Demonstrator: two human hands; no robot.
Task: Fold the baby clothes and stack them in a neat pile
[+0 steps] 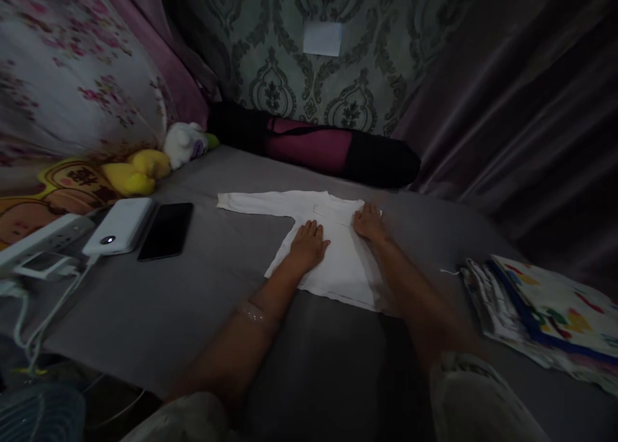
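Note:
A small white long-sleeved shirt [338,255] lies spread on a grey bed sheet [193,300], one sleeve stretched out to the left. My left hand [309,242] rests flat on the shirt's left side, fingers stretched out. My right hand [369,223] lies on the shirt's upper right part near the collar, fingers pressed down on the cloth and a little blurred. Neither hand lifts anything.
A black phone [167,230], a white power bank [118,226] and a white power strip [43,236] lie at the left. Yellow and white plush toys [145,168] sit behind them. A dark pink bolster [318,146] lies at the back. Folded colourful cloths [545,313] lie at the right.

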